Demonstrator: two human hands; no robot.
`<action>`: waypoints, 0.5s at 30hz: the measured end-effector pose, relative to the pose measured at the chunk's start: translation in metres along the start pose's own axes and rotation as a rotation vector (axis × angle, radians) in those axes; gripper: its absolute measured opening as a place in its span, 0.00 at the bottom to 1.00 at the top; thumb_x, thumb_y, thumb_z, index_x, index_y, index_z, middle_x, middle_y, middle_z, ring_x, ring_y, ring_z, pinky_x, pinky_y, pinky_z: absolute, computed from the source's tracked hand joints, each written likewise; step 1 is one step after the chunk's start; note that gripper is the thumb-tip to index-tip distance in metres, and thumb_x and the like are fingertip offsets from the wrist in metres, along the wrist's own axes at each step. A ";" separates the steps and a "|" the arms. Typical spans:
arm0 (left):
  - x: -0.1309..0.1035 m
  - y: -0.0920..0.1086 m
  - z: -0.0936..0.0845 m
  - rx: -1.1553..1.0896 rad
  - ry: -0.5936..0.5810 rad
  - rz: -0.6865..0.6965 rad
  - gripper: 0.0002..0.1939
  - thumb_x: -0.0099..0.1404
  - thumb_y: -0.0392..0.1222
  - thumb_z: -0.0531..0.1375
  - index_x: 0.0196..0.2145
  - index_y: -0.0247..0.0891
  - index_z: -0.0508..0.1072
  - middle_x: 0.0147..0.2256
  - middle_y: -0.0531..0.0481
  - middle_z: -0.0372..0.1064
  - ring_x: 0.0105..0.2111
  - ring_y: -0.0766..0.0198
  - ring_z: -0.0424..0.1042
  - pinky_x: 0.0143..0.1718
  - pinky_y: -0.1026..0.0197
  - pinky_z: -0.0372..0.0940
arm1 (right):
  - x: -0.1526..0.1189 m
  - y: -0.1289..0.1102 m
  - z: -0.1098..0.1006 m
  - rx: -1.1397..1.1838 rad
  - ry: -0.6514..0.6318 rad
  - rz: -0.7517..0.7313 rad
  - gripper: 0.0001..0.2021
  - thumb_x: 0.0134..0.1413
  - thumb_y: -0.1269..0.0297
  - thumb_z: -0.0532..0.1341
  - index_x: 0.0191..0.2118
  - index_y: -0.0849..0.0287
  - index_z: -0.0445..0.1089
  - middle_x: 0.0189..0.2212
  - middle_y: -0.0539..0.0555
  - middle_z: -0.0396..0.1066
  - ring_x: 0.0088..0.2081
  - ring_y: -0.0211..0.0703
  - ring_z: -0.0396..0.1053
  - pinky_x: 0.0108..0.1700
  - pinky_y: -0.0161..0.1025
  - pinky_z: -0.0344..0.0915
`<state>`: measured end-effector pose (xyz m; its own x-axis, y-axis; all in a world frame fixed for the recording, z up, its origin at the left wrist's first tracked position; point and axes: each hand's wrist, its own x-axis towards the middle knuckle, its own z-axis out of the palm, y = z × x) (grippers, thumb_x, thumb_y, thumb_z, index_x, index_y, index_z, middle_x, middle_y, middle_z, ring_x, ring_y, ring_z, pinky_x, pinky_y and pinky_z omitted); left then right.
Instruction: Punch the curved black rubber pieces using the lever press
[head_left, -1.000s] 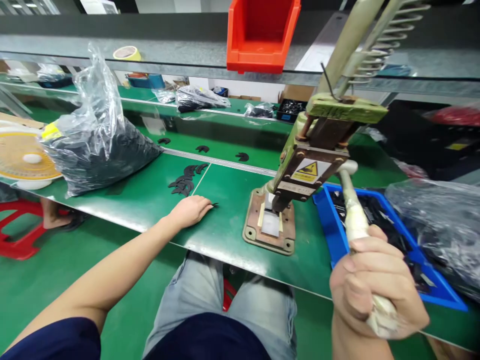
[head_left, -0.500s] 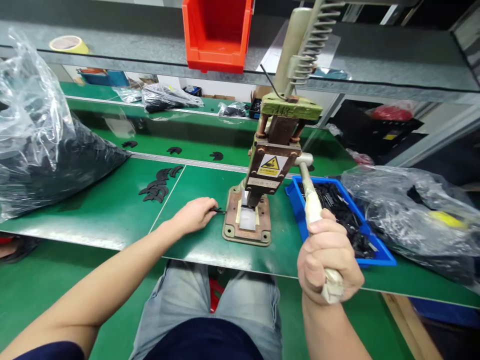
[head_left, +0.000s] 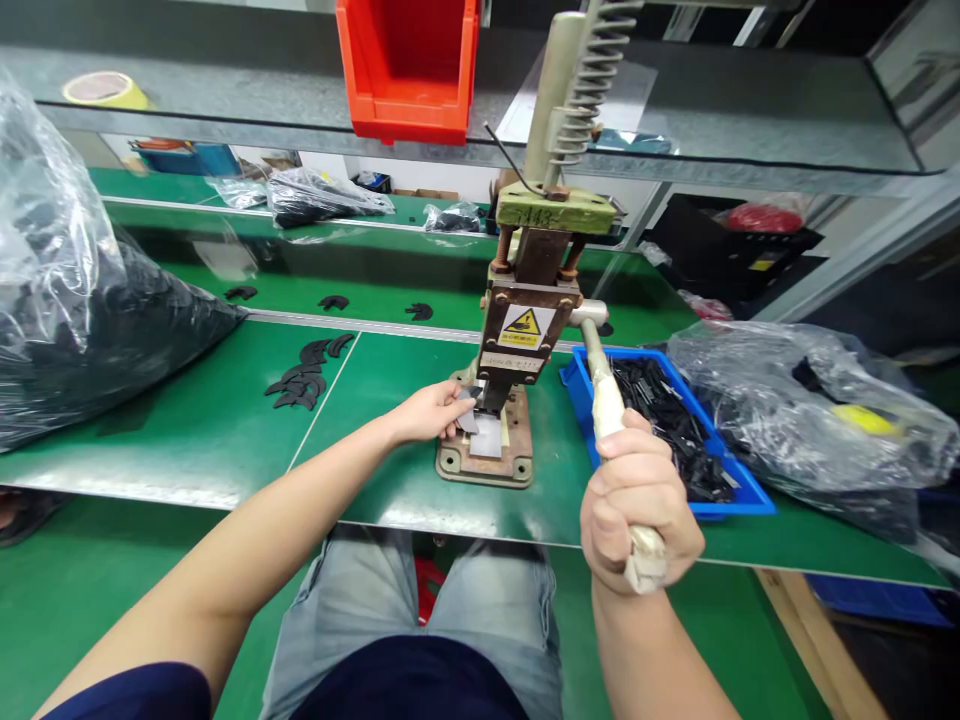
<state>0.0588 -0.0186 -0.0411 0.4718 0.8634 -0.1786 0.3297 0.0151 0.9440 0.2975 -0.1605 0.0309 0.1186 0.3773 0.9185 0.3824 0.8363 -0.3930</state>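
My left hand pinches a dark curved piece over the left side of the press base, close to the press head. A pale block sits on that base. My right hand is wrapped round the taped lever of the press. Several black curved pieces lie in a loose pile on the green table, left of a thin white line. To the right of the press, a blue tray holds many black parts.
A clear bag of dark parts stands at the left, another bag at the right. An orange bin and yellow tape roll are on the shelf. Three black pieces lie on the green strip behind.
My left hand has moved right with the dark piece, from beside the press base to over it. My right hand still grips the lever. The view has shifted slightly.
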 end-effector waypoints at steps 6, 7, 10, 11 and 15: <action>0.018 0.007 0.007 0.002 -0.051 -0.037 0.20 0.66 0.57 0.67 0.39 0.40 0.68 0.20 0.58 0.67 0.17 0.70 0.65 0.17 0.69 0.58 | -0.002 0.000 -0.002 -0.001 -0.012 0.024 0.07 0.52 0.68 0.65 0.26 0.53 0.68 0.26 0.47 0.69 0.39 0.46 0.73 0.62 0.68 0.67; 0.019 0.008 0.006 -0.001 -0.064 -0.051 0.19 0.65 0.56 0.68 0.41 0.40 0.69 0.20 0.58 0.67 0.17 0.71 0.65 0.17 0.69 0.58 | -0.002 0.000 -0.001 0.000 -0.008 0.028 0.07 0.52 0.68 0.64 0.26 0.53 0.68 0.26 0.47 0.69 0.40 0.46 0.73 0.62 0.68 0.67; 0.025 0.010 0.006 -0.010 -0.085 -0.109 0.16 0.66 0.51 0.69 0.41 0.39 0.70 0.20 0.59 0.66 0.15 0.72 0.64 0.16 0.70 0.56 | -0.003 0.000 0.000 0.004 -0.003 0.022 0.07 0.53 0.68 0.65 0.26 0.54 0.67 0.27 0.47 0.69 0.40 0.45 0.73 0.62 0.67 0.66; 0.028 0.010 0.005 -0.014 -0.090 -0.130 0.15 0.65 0.50 0.69 0.39 0.39 0.70 0.19 0.59 0.66 0.14 0.72 0.64 0.15 0.70 0.55 | -0.004 0.000 0.000 0.003 0.000 0.019 0.08 0.53 0.68 0.64 0.26 0.54 0.67 0.27 0.47 0.69 0.40 0.45 0.73 0.62 0.67 0.66; 0.039 0.012 0.003 -0.008 -0.117 -0.172 0.16 0.62 0.48 0.72 0.34 0.40 0.70 0.15 0.59 0.64 0.12 0.72 0.62 0.13 0.70 0.53 | -0.004 0.000 0.001 -0.019 0.017 0.020 0.09 0.54 0.68 0.64 0.26 0.55 0.66 0.26 0.47 0.68 0.39 0.44 0.73 0.62 0.67 0.67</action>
<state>0.0836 0.0138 -0.0378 0.5013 0.7833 -0.3677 0.4072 0.1614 0.8990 0.2958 -0.1614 0.0272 0.1421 0.3870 0.9111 0.3971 0.8208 -0.4106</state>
